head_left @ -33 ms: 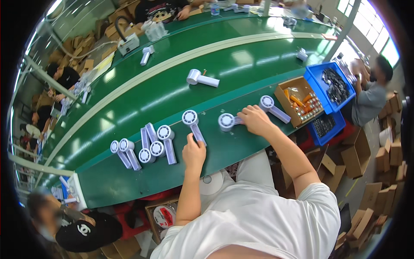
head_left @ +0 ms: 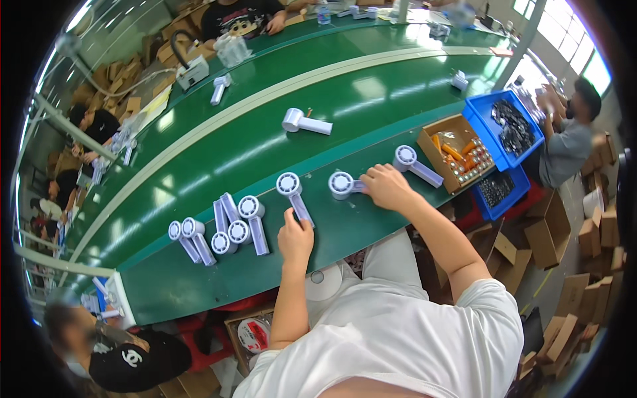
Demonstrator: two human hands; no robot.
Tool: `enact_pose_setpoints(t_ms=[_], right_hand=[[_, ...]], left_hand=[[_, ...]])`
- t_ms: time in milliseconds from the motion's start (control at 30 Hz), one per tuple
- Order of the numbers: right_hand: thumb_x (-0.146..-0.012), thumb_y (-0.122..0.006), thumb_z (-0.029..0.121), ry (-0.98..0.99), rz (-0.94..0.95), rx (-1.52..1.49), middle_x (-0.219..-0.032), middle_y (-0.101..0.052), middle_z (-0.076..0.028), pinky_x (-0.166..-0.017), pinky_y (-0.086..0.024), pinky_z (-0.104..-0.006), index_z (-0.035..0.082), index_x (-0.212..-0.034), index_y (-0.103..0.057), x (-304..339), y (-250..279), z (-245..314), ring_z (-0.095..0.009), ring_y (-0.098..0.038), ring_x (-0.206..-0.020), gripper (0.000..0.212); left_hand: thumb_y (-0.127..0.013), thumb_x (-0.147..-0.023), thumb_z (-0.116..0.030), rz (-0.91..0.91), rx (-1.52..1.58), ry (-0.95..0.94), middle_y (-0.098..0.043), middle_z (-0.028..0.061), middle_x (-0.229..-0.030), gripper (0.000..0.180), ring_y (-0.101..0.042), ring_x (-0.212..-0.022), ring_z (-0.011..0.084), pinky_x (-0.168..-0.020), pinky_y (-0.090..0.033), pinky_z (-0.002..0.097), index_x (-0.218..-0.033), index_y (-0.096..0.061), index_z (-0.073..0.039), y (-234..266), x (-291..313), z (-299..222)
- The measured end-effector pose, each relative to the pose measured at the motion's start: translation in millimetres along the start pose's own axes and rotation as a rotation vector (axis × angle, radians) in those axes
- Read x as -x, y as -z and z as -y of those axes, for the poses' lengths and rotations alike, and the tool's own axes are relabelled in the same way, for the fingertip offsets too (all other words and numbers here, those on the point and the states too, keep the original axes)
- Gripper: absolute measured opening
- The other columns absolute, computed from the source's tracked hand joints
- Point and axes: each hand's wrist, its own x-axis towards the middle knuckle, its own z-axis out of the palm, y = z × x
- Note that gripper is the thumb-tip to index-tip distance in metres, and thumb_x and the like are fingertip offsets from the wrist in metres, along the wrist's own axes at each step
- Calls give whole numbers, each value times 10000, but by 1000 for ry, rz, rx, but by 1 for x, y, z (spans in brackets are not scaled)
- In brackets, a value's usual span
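My left hand is closed around the lower end of a pale lilac handheld fan, whose round grilled head points away from me on the green bench. To its right, my right hand grips the handle of a second handheld fan and hides most of that handle. A third fan lies just beyond my right hand, its handle slanting toward the near right. Left of my left hand, several more fans lie grouped, among them one fan with its handle toward me.
A cardboard box of orange-wrapped and silvery parts stands at right, beside two blue bins of black parts. Beyond the bench runs a green conveyor belt carrying a fan. Other people sit around the line.
The whole view has shifted slightly. The fan under my right hand has turned a little, its handle lying more level. My left hand keeps its hold.
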Motion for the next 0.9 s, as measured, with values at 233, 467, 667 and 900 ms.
enact_pose_setpoints(t_ms=[233,467,667,900], right_hand=[[-879,-666,316,-318,-422,-300,-839,-652,-138,-697,-537,-411,50,-902,-676,25,-8,28,-311,-659,-842,267],[-829,-686,117,-957,1,19,-1032,-689,-193,-780,-551,-438,-3,-958,-682,63,60,-172,-342,-674,-976,177],[-772,-727,141,-792,342,10,-1092,-682,-191,-821,-548,-439,5,-1017,-686,74,46,-217,-346,-666,-1017,283],[-884,-674,152,-818,-944,-435,-877,-691,-113,-647,-519,-255,12,-1114,-626,87,76,-184,-134,-655,-745,274]], left_hand=[[-635,-827,-97,-219,178,-538,-569,104,-871,403,-580,-785,291,-730,-466,411,-1215,-566,-14,30,63,-25],[-673,-811,-227,397,-21,-368,-634,161,-1080,361,-581,-1033,342,-780,-445,423,-1122,-645,-45,-16,140,43],[-710,-775,-416,414,-445,-237,-594,212,-1167,693,-550,-1108,370,-870,-423,503,-1328,-492,-60,-72,149,61],[-711,-767,-436,625,-419,-148,-609,248,-1128,818,-605,-1036,382,-876,-434,519,-1428,-405,-64,-48,138,35]])
